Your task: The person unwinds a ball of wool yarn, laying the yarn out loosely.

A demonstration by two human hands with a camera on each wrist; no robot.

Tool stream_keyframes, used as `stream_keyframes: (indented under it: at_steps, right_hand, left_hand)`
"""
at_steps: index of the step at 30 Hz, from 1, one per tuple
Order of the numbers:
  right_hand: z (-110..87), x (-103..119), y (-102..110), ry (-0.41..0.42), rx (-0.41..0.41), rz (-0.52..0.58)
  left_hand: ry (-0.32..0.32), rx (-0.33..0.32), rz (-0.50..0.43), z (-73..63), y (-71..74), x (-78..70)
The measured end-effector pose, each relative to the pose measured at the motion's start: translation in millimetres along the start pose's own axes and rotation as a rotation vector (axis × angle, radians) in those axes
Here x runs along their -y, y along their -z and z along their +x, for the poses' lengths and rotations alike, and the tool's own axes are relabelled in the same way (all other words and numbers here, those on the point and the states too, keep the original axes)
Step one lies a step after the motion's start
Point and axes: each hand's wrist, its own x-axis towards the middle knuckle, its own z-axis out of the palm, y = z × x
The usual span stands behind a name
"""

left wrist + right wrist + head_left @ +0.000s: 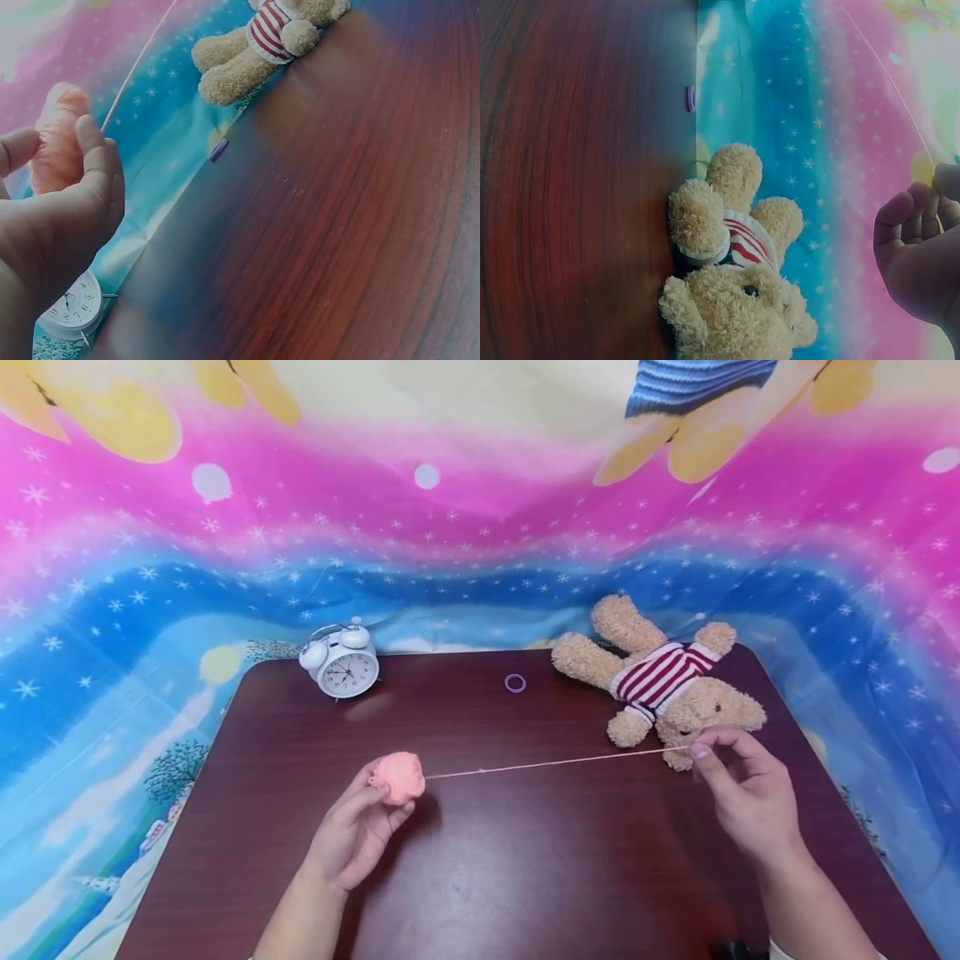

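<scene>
A small ball of peach-pink yarn point(399, 777) is gripped between the thumb and fingers of my left hand point(360, 835), held above the table. From it a strand of yarn point(555, 763) stretches nearly straight across to the right. My right hand point(753, 802) pinches the far part of that strand between thumb and forefinger, in front of the teddy bear's head. In the left wrist view the yarn ball point(60, 142) sits between thumb and fingertips. The right wrist view shows the thin strand point(892, 82) running up from the pinching fingers.
A teddy bear point(660, 681) in a red-and-white striped sweater lies at the back right of the dark wooden table point(480, 877). At the back left stands a white twin-bell alarm clock point(348, 670). A purple ring point(515, 683) lies near the back edge, before a colourful printed cloth point(450, 560).
</scene>
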Motion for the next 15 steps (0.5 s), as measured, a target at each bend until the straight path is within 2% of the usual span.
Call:
stream_keyframes:
  at_steps: [5, 11, 13, 15]
  right_hand:
    - [-1.4, -0.5, 2.9, -0.013, -0.015, 0.016]
    - [-1.8, -1.8, 9.5, -0.033, -0.033, 0.119]
    - [-2.2, -2.1, 12.5, -0.043, -0.048, 0.134]
    - [-3.0, -2.3, 15.6, -0.057, -0.066, 0.14]
  left_hand:
    - [0.004, -0.182, 0.04, 1.6, -1.4, -0.2]
    - [0.002, -0.375, 0.106, 4.2, 0.9, -3.3]
    - [0.006, -0.416, 0.116, 4.2, 2.5, -5.3]
    - [0.002, -0.43, 0.114, 3.8, 4.0, -7.4]
